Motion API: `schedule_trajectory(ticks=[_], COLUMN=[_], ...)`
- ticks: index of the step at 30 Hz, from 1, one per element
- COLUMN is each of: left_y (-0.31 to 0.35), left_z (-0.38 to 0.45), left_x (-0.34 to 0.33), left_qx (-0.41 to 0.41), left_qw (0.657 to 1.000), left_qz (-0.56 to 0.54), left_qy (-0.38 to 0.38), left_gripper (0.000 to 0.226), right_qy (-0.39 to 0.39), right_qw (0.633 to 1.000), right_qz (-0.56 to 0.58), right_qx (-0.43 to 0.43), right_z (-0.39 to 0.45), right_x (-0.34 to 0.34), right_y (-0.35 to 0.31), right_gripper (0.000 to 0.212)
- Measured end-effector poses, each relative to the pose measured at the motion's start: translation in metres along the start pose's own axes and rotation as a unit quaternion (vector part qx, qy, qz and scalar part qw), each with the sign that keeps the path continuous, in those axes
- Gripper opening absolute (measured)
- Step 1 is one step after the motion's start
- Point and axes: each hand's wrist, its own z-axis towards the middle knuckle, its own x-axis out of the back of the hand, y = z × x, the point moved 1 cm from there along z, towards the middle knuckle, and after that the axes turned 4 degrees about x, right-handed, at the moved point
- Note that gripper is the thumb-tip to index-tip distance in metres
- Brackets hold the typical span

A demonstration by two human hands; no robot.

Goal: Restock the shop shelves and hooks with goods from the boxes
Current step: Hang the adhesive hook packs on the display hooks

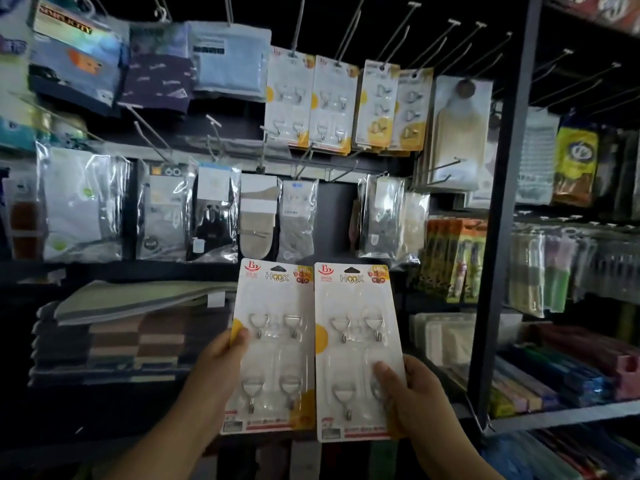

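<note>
I hold two white blister cards of metal hooks upright, side by side, in front of the display. My left hand point(221, 362) grips the left hook card point(273, 348) by its left edge. My right hand point(412, 389) pinches the right hook card point(356, 351) at its lower right, thumb on the front. Matching hook cards point(311, 102) hang on pegs higher up on the wall. Bare metal pegs point(446, 43) jut out above and to their right.
Packed socks point(214, 213) hang in a row at mid height. Folded towels point(114, 334) are stacked on the lower left shelf. A dark upright post point(502, 209) divides off the right shelves, which carry stationery and toothbrush packs point(453, 261).
</note>
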Motion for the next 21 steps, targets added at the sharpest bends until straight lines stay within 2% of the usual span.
schedule_trajectory(ticks=[2,8,12,16,21], left_y=[0.011,0.042,0.051,0.056,0.064], left_z=[0.018,0.082,0.110,0.125,0.125], left_x=[-0.008,-0.026,-0.039,-0.045,-0.038], left_qx=[-0.004,-0.058,-0.067,-0.078,-0.085], left_qw=[1.000,0.997,0.997,0.996,0.995], left_qz=[-0.015,-0.042,-0.043,-0.043,-0.045], left_qy=[0.004,0.006,-0.012,-0.010,0.034], left_gripper=[0.032,0.036,0.038,0.039,0.035], right_qy=[0.003,0.024,0.029,0.006,-0.043], right_qw=[1.000,0.995,0.994,0.994,0.992], right_qz=[-0.009,-0.005,0.009,0.024,0.051], right_qx=[0.019,0.092,0.107,0.110,0.103], right_z=[0.027,0.095,0.128,0.150,0.167], right_x=[-0.005,-0.014,-0.010,-0.010,-0.021], right_y=[-0.010,-0.033,-0.036,-0.037,-0.042], right_gripper=[0.011,0.006,0.011,0.010,0.015])
